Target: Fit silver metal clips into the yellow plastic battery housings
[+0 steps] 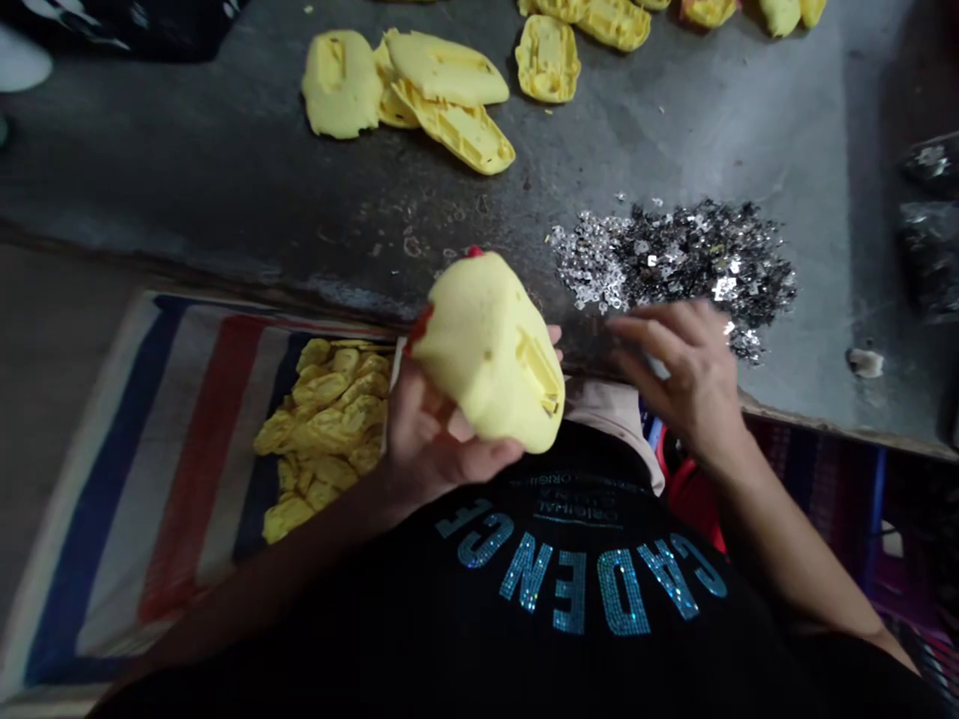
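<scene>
My left hand [435, 429] is closed round a yellow plastic shell [490, 345] with small red parts at its top and left edge, held just above the table's near edge. My right hand [685, 374] hovers at the table edge beside a heap of small shiny metal pieces [674, 265]. Its fingers are curled together, and something small and pale seems pinched in them, too small to name.
Several more yellow shells [420, 95] lie at the far side of the grey table [225, 180]. A striped sack [150, 469] on my left holds many yellow parts [322, 429]. Dark bags [929, 230] sit at the right edge.
</scene>
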Demonstrator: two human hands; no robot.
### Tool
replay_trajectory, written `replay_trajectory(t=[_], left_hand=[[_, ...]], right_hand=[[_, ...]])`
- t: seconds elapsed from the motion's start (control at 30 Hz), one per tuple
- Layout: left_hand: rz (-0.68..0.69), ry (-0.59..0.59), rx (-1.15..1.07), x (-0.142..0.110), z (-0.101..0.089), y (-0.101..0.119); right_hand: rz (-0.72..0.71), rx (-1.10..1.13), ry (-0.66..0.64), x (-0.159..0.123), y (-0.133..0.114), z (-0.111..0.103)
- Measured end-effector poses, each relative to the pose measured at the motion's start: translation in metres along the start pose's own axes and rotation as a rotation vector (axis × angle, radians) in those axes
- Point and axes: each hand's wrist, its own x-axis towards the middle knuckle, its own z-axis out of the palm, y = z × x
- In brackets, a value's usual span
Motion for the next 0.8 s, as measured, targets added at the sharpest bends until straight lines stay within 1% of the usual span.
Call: replay_trajectory(t=[0.03, 0.07, 0.1, 0.13, 0.2, 0.33, 0.43, 0.5, 0.63, 0.73, 0.8], left_hand=[[0.055, 0.024, 0.003, 0.003, 0.002, 0.001], [0.085, 0.042, 0.003, 0.006, 0.005, 0.001], [0.085, 0.048, -0.003, 0.009, 0.007, 0.001], [0.053, 0.045, -0.016, 0.012, 0.008, 0.001], [-0.029, 0.027, -0.056, 0.014, 0.010, -0.001], [-0.091, 0.020, -0.108, 0.014, 0.013, -0.004], [-0.089, 0.000, -0.129, 0.014, 0.015, -0.005], [-0.076, -0.014, -0.132, 0.015, 0.016, -0.006], [-0.078, -0.007, -0.112, 0.014, 0.017, -0.008], [-0.086, -0.005, -0.110, 0.012, 0.016, -0.009], [-0.089, 0.000, -0.104, 0.011, 0.016, -0.009]], right_hand=[[-0.013, -0.226, 0.067, 0.007, 0.006, -0.004], [-0.019, -0.387, 0.095, 0.013, 0.012, -0.007], [-0.026, -0.479, 0.094, 0.018, 0.018, -0.008], [-0.038, -0.520, 0.083, 0.021, 0.022, -0.007], [-0.056, -0.531, 0.063, 0.021, 0.029, -0.006], [-0.051, -0.506, 0.065, 0.012, 0.033, -0.010], [-0.043, -0.499, 0.102, 0.008, 0.034, -0.015], [-0.050, -0.505, 0.101, 0.009, 0.034, -0.014], [-0.063, -0.542, 0.049, 0.020, 0.032, -0.003], [-0.068, -0.541, 0.056, 0.028, 0.029, 0.005], [-0.071, -0.529, 0.051, 0.030, 0.027, 0.006]])
